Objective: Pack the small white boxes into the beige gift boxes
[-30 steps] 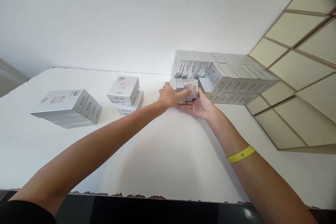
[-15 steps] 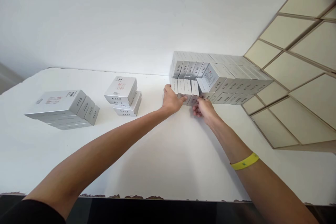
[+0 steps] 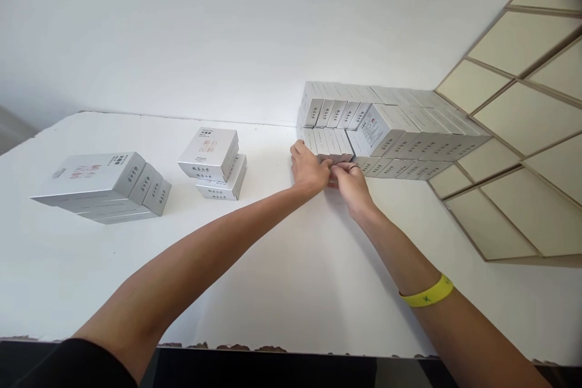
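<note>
Your white table [image 3: 282,279] has bare room near you, up to its chipped near edge. Farther off, your left hand [image 3: 309,173] and right hand [image 3: 350,185] press curled fingers against a row of small silver boxes [image 3: 328,142] fronting the big stack [image 3: 391,127] at the right wall. Two box piles [image 3: 213,163] [image 3: 102,188] lie well left.

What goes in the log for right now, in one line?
left hand: pressed on boxes | right hand: fingertips at same boxes | boxes: in row against stack | table: two more piles at left
</note>
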Demonstrator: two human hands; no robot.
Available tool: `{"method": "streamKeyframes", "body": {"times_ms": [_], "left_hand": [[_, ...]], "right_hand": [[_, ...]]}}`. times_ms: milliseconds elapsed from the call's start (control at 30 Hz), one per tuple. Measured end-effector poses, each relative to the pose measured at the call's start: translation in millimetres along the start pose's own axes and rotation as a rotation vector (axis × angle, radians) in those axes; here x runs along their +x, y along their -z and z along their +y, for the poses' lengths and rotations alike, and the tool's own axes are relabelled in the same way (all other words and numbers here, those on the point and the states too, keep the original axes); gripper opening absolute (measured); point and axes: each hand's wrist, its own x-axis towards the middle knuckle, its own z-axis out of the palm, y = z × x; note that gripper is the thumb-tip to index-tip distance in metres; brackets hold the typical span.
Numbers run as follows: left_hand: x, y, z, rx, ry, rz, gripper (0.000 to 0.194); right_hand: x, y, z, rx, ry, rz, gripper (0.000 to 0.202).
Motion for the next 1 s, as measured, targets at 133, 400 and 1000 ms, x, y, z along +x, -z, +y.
{"method": "streamKeyframes", "body": {"times_ms": [133,400,1000], "left_hand": [[4.3,-0.9,-1.6,0.016,-0.018,0.013,0.064],[6.1,9.8,-8.9,-0.004,-0.007,-0.038,0.063],[-88.4,92.0,-7.7,0.046,-0.104,-0.232,0.051]], "right_hand": [[-0.5,0.0,2.5,-0.044,0.006,0.006,0.024],[-11.6,-1.0,3.4,-0.045,0.034,-0.015,0.031],[-72.8,-0.8,-8.1,-0.024,-0.043,-0.086,0.020]]}}
